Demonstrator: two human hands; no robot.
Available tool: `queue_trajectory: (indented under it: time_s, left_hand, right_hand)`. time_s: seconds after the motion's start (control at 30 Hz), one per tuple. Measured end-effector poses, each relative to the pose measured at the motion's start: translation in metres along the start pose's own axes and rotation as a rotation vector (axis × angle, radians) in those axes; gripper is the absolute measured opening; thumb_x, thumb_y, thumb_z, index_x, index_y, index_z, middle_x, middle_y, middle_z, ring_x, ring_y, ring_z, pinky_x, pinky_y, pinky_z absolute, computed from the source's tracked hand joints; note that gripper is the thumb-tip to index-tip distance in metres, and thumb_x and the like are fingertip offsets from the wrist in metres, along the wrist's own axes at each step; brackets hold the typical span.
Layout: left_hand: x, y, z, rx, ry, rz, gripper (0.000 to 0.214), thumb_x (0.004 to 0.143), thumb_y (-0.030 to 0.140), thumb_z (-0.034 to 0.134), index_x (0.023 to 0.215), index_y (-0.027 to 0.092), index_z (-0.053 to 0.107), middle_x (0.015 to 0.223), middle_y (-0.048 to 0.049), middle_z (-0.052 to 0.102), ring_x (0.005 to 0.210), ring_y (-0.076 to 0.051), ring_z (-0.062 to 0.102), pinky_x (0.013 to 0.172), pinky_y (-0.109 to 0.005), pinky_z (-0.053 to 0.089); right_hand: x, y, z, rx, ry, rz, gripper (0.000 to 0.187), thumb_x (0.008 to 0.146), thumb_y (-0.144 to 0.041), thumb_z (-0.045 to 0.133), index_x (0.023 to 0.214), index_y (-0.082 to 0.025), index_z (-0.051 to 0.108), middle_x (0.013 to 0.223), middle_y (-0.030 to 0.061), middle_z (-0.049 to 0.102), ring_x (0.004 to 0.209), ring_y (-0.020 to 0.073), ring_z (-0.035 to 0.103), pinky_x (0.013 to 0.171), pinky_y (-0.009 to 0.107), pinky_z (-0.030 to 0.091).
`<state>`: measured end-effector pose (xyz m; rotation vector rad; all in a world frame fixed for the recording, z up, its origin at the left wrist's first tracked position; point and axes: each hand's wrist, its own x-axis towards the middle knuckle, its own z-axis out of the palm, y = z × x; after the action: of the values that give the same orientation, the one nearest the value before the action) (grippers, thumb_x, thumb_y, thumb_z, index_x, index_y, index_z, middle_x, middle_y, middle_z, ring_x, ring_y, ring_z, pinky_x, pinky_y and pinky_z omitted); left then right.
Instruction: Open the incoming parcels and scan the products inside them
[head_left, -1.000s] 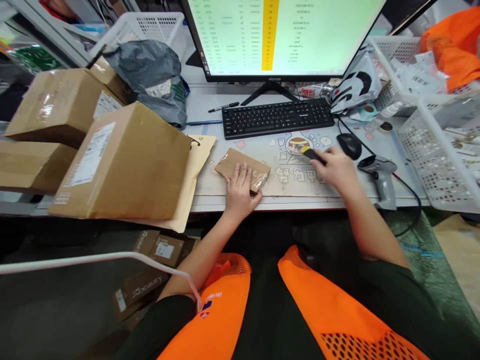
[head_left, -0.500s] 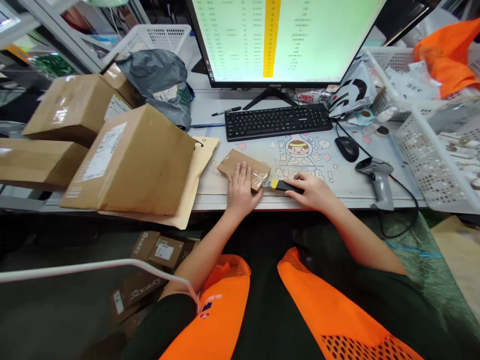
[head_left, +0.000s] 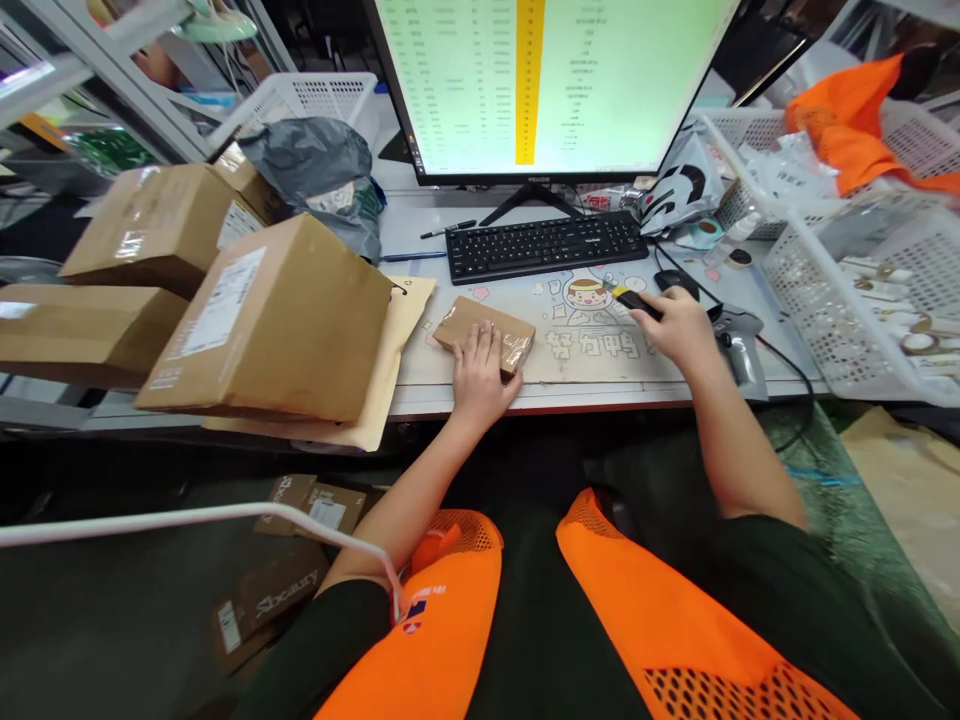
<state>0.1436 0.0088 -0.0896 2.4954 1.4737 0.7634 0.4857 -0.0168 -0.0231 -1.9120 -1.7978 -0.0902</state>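
A small, flat cardboard box (head_left: 491,325) with shiny clear tape at its right end lies on the desk mat. My left hand (head_left: 480,375) holds it down, fingers stretched over its top and thumb against the near right side. Well to the right and clear of the box, my right hand (head_left: 679,325) is closed around a utility knife (head_left: 636,302) with a black handle and yellow front part. The knife's blade points up and left over the printed cartoon on the mat. Just behind my right hand is a black computer mouse (head_left: 679,284), partly covered by it.
Beyond the box are a keyboard (head_left: 547,245) and a monitor (head_left: 465,90). Larger cartons (head_left: 300,330) rest on a padded envelope (head_left: 390,350) at left. A barcode scanner (head_left: 744,360) lies beside my right wrist. White baskets (head_left: 832,310) stand at right, and a grey plastic bag (head_left: 307,165) at back left.
My right hand has moved the utility knife away from the box's taped end, up and to the right toward the mouse. My left hand stays on the box. The view has shifted slightly.
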Motion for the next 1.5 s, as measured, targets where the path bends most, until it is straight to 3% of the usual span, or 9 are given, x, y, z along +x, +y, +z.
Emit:
queue_trajectory:
  time_s: [0.13,0.27,0.33,0.47,0.7,1.03,1.17,1.33,1.5]
  left_hand:
    - [0.009,-0.029,-0.019,-0.048,-0.005,-0.082,0.080,0.093,0.056,0.067,0.162,0.018,0.051,0.178,-0.0190,0.026,0.167,-0.043,0.018,0.131,-0.071,0.017]
    - [0.008,-0.049,-0.029,-0.088,0.078,-0.340,0.067,0.102,0.052,0.055,0.158,0.017,0.056,0.158,-0.0249,0.054,0.147,-0.043,0.052,0.122,-0.062,0.042]
    - [-0.005,-0.043,-0.029,-0.086,0.086,-0.284,0.065,0.099,0.055,0.060,0.151,0.017,0.064,0.131,-0.0215,0.069,0.121,-0.038,0.069,0.109,-0.052,0.055]
    - [-0.037,-0.018,-0.016,-0.139,0.142,-0.054,0.046,0.103,0.055,0.060,0.126,0.018,0.078,0.098,-0.0128,0.076,0.093,-0.028,0.073,0.090,-0.038,0.058]
    - [-0.048,-0.018,0.012,-0.226,0.257,0.046,0.049,0.110,0.055,0.049,0.113,0.019,0.081,0.085,-0.0106,0.073,0.081,-0.022,0.071,0.078,-0.033,0.056]
    - [-0.046,-0.021,0.010,-0.170,0.249,0.102,0.049,0.112,0.054,0.045,0.110,0.021,0.082,0.079,-0.0087,0.072,0.078,-0.022,0.070,0.075,-0.035,0.051]
    - [-0.047,-0.022,0.013,-0.171,0.245,0.074,0.049,0.111,0.055,0.047,0.108,0.021,0.081,0.078,-0.0083,0.071,0.076,-0.022,0.068,0.073,-0.035,0.049]
    - [-0.050,-0.022,0.009,-0.194,0.289,0.076,0.043,0.109,0.052,0.053,0.107,0.021,0.082,0.078,-0.0080,0.065,0.076,-0.022,0.063,0.073,-0.035,0.049]
    - [-0.022,-0.008,-0.032,-0.144,0.219,0.051,0.029,0.104,0.039,0.061,0.111,0.021,0.082,0.127,-0.0171,0.068,0.125,-0.032,0.061,0.107,-0.046,0.050]
  right_hand:
    - [-0.017,-0.015,-0.018,0.164,-0.027,-0.101,0.048,0.100,-0.051,0.062,0.132,-0.020,0.080,0.113,0.0135,0.075,0.103,0.0302,0.071,0.098,0.046,0.058]
    - [-0.043,-0.073,-0.012,0.172,-0.170,-0.194,0.045,0.104,-0.047,0.059,0.138,-0.023,0.077,0.113,0.0127,0.076,0.100,0.0283,0.072,0.090,0.041,0.058]
    - [-0.049,-0.098,-0.007,0.122,-0.205,-0.226,0.046,0.106,-0.048,0.056,0.141,-0.025,0.075,0.110,0.0119,0.075,0.093,0.0263,0.071,0.083,0.037,0.056]
    - [-0.045,-0.127,-0.002,0.016,-0.273,-0.303,0.042,0.106,-0.049,0.057,0.138,-0.029,0.077,0.108,0.0102,0.074,0.084,0.0229,0.070,0.073,0.033,0.051]
    - [-0.039,-0.139,-0.001,-0.071,-0.388,-0.387,0.039,0.106,-0.048,0.059,0.135,-0.032,0.078,0.104,0.0088,0.074,0.087,0.0220,0.070,0.071,0.031,0.050]
    - [-0.017,-0.163,-0.009,-0.190,-0.534,-0.361,0.040,0.108,-0.049,0.055,0.139,-0.035,0.076,0.110,0.0099,0.073,0.086,0.0227,0.069,0.068,0.033,0.045]
    - [-0.007,-0.150,-0.024,-0.274,-0.524,-0.281,0.040,0.106,-0.051,0.058,0.137,-0.035,0.078,0.103,0.0103,0.071,0.077,0.0215,0.064,0.065,0.033,0.040]
    - [-0.004,-0.093,-0.048,-0.407,-0.455,-0.071,0.041,0.103,-0.054,0.060,0.133,-0.035,0.080,0.106,0.0106,0.070,0.083,0.0240,0.065,0.069,0.033,0.041]
    - [-0.008,-0.021,-0.034,-0.427,-0.278,0.214,0.050,0.103,-0.052,0.058,0.142,-0.026,0.075,0.112,0.0161,0.071,0.102,0.0326,0.069,0.085,0.039,0.049]
